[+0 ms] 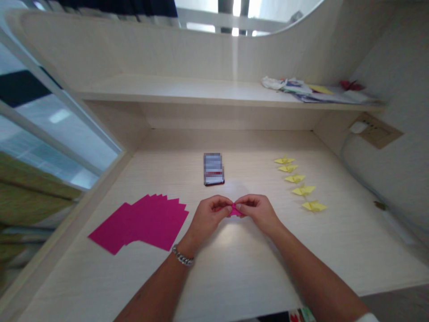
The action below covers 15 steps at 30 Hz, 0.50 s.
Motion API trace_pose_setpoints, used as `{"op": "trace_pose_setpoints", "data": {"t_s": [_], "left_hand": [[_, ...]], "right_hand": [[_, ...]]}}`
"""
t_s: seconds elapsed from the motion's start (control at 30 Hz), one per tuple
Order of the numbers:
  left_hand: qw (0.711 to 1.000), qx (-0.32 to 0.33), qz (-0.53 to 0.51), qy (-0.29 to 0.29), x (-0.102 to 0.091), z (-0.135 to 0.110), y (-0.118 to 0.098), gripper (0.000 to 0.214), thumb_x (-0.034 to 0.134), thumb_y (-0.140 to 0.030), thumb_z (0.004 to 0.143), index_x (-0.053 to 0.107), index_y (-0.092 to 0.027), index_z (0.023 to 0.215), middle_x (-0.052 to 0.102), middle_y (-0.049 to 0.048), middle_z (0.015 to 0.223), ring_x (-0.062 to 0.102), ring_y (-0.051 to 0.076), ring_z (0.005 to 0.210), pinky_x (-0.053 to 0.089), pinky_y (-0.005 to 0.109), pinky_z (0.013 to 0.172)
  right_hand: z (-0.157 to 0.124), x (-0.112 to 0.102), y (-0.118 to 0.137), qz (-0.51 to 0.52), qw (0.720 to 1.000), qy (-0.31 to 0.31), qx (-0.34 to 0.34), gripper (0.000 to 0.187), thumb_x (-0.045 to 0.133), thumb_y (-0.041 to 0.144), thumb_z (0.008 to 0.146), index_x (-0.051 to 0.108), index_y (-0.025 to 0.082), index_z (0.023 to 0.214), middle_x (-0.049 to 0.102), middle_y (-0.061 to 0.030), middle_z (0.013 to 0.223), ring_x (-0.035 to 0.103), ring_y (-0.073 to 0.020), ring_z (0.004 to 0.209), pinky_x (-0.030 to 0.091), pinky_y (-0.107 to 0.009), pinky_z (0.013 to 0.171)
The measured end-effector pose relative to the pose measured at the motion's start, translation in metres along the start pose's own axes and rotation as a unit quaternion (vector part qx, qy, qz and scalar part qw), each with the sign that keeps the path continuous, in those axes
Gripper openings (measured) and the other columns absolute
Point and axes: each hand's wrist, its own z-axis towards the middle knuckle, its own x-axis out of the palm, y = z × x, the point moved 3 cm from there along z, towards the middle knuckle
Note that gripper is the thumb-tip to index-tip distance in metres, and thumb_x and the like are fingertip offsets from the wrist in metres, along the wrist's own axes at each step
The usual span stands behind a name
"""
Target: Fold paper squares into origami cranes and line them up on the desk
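Note:
A small folded pink paper [236,210] is pinched between my two hands over the middle of the desk. My left hand [212,213] grips its left side with thumb and fingers, and a chain bracelet sits on that wrist. On the other side, my right hand [258,211] holds the paper's right edge the same way. Much of the paper is hidden by the fingertips. Fanned-out square pink sheets [154,221] lie to the left of my left hand. Several folded yellow paper cranes [303,190] stand in a column to the right of my right hand.
A phone [213,169] lies beyond my hands, its screen blurred. Papers [301,89] rest on the shelf [174,89] above. At the right wall, a plug sits in a socket [378,130], its cable [358,174] running down along the desk's edge.

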Motion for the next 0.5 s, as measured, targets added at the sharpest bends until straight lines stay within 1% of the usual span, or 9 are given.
{"op": "trace_pose_setpoints", "data": {"t_s": [0.17, 0.33, 0.5], "left_hand": [[1.000, -0.002, -0.003, -0.012, -0.001, 0.001, 0.005, 0.016, 0.066, -0.028, 0.074, 0.068, -0.013, 0.080, 0.069, 0.0061, 0.075, 0.062, 0.015, 0.068, 0.050, 0.028, 0.067], [0.999, -0.014, -0.027, -0.023, -0.002, 0.002, 0.010, 0.018, 0.070, -0.028, 0.070, 0.067, -0.013, 0.080, 0.069, 0.0060, 0.076, 0.063, 0.015, 0.068, 0.050, 0.028, 0.067], [0.998, -0.015, -0.043, -0.043, -0.001, 0.002, 0.011, 0.018, 0.071, -0.024, 0.068, 0.063, -0.014, 0.081, 0.068, 0.0044, 0.074, 0.063, 0.014, 0.068, 0.050, 0.026, 0.065]], "right_hand": [[0.001, 0.001, -0.002, 0.000, 1.000, 0.001, -0.015, 0.025, 0.076, 0.031, 0.061, 0.068, 0.014, 0.078, 0.066, -0.0032, 0.066, 0.059, -0.0130, 0.056, 0.049, -0.028, 0.057], [0.003, 0.000, -0.005, -0.009, 1.000, 0.008, -0.027, 0.023, 0.075, 0.030, 0.062, 0.066, 0.015, 0.077, 0.065, -0.0022, 0.065, 0.058, -0.0128, 0.057, 0.047, -0.027, 0.057], [0.003, 0.000, -0.004, -0.012, 0.999, -0.001, -0.030, 0.021, 0.075, 0.027, 0.061, 0.063, 0.016, 0.075, 0.063, 0.0000, 0.065, 0.057, -0.0121, 0.057, 0.044, -0.026, 0.056]]}}
